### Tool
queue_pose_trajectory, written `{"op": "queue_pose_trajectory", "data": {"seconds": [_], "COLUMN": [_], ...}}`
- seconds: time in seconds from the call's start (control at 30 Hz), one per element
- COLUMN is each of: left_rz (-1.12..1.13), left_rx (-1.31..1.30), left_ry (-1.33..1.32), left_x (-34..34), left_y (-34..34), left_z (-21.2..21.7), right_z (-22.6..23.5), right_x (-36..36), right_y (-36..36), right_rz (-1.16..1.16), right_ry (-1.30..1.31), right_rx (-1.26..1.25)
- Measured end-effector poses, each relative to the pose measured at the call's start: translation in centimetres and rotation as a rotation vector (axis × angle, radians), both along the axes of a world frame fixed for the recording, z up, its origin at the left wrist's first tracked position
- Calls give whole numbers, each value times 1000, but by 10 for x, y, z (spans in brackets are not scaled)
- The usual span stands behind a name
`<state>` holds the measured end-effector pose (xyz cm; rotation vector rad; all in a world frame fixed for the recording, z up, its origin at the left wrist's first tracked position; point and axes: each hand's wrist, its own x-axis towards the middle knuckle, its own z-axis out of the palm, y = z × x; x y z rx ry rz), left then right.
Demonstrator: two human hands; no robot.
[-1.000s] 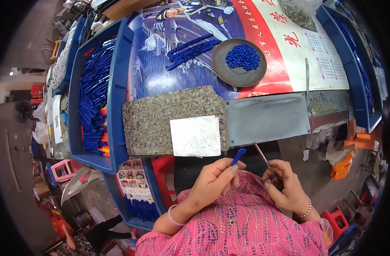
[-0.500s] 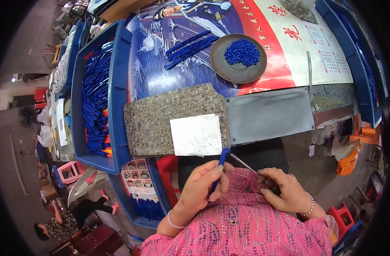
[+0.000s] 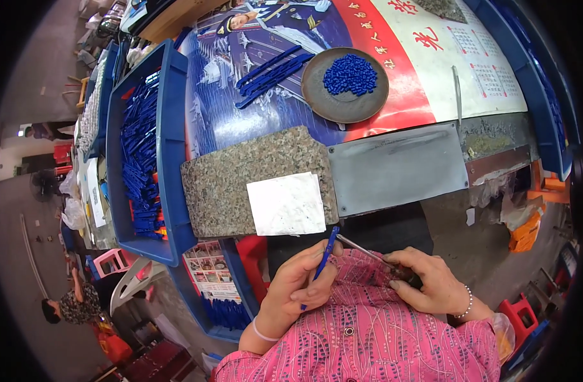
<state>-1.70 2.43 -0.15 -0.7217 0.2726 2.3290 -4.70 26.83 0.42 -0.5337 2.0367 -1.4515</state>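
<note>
My left hand (image 3: 295,280) is closed around a slim blue plastic piece (image 3: 328,247), held tilted with its upper end just below the granite slab's front edge. In my right hand (image 3: 426,283) is a screwdriver-like tool with a thin metal shaft (image 3: 361,247); its dark handle is mostly covered by the fingers. The shaft's tip comes close to the blue piece's upper end; I cannot tell whether they touch. Beyond my left hand, a folded white paper (image 3: 286,204) lies on the speckled granite slab (image 3: 221,184).
A round plate (image 3: 314,95) bears small blue beads (image 3: 350,73), beside several blue strips (image 3: 272,77). Blue crates stand left (image 3: 177,153) and right (image 3: 546,108); the left one is full of blue pieces. A grey metal plate (image 3: 400,169) adjoins the slab. A person (image 3: 75,299) is far left.
My left hand has turned the blue piece, which now shows a narrower side and its lower end below the fingers. The tool's tip is nearer to it. The view has shifted slightly.
</note>
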Motion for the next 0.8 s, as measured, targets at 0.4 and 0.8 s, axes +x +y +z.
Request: {"op": "queue_pose_trajectory", "data": {"seconds": [0.4, 0.8], "left_rz": [100, 59], "left_rx": [164, -233], "left_ry": [-34, 163], "left_x": [0, -1], "left_y": [1, 6], "left_z": [-6, -1], "right_z": [-2, -3], "right_x": [0, -1], "right_y": [1, 4], "right_rz": [-21, 24], "right_ry": [-14, 31], "right_rx": [-14, -35]}}
